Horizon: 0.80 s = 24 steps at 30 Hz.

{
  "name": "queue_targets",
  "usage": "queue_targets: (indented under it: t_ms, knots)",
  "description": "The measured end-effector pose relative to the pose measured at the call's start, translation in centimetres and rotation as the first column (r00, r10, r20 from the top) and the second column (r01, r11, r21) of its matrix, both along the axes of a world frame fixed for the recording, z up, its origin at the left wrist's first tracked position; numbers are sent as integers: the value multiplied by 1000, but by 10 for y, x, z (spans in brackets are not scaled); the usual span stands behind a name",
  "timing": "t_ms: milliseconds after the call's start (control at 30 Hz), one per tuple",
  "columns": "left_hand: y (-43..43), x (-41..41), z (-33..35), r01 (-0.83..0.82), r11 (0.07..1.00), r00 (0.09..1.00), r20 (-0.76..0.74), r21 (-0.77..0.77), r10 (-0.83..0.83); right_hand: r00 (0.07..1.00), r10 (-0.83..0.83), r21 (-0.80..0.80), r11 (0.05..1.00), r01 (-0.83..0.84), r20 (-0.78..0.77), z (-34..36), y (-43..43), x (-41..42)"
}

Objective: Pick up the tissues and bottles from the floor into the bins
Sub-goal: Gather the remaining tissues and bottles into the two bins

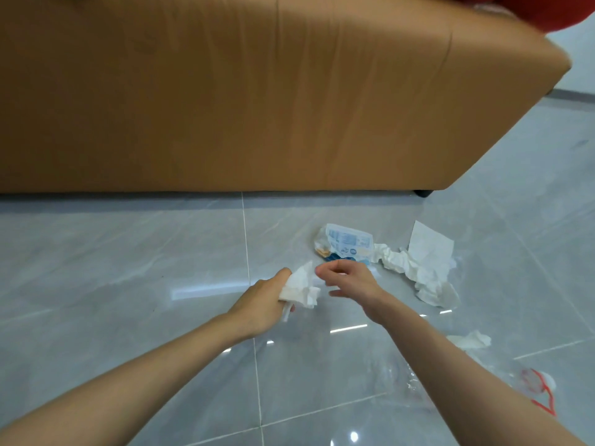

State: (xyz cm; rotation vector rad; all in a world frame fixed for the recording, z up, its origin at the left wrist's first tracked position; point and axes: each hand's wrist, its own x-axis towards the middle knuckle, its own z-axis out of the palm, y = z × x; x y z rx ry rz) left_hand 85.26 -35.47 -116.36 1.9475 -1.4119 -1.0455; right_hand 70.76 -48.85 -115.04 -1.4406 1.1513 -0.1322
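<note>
My left hand (262,302) grips a crumpled white tissue (302,286) just above the floor. My right hand (349,280) hovers beside it, fingers loosely curled and holding nothing, just in front of a crushed plastic bottle with a blue label and blue cap (346,246). To the right of the bottle lies a pile of crumpled white tissues (425,268). Another small tissue (471,341) lies by my right forearm. A crushed clear bottle with red marking (534,389) lies at the lower right, partly hidden by my arm.
A large tan sofa (257,98) fills the upper half, its base close behind the litter, with a black foot (422,193) at its corner. Glossy grey floor tiles (128,252) spread left and front. Something red (547,8) shows at the top right. No bin is in view.
</note>
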Motion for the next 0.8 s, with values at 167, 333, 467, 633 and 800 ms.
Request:
queue_targets:
  t_ms: [167, 333, 467, 633, 800]
  knots:
    - [-5, 12, -3, -145, 988, 947, -279, 59, 156, 878, 77, -423, 854, -302, -472, -28, -27, 14]
    - [-6, 23, -5, -220, 974, 926, -302, 52, 226, 716, 201, -297, 810, -505, -669, -50, -43, 34]
    - [-4, 30, -7, -212, 976, 951, -221, 52, 218, 666, 232, -226, 820, -526, -708, -59, -46, 36]
    - [-1, 39, 2, -242, 969, 958, -147, 41, 246, 799, 24, -465, 803, -374, -601, -51, -37, 40]
    - [15, 54, 13, -324, 937, 921, -182, 129, 344, 981, -108, -471, 882, 21, -158, -15, -14, 72]
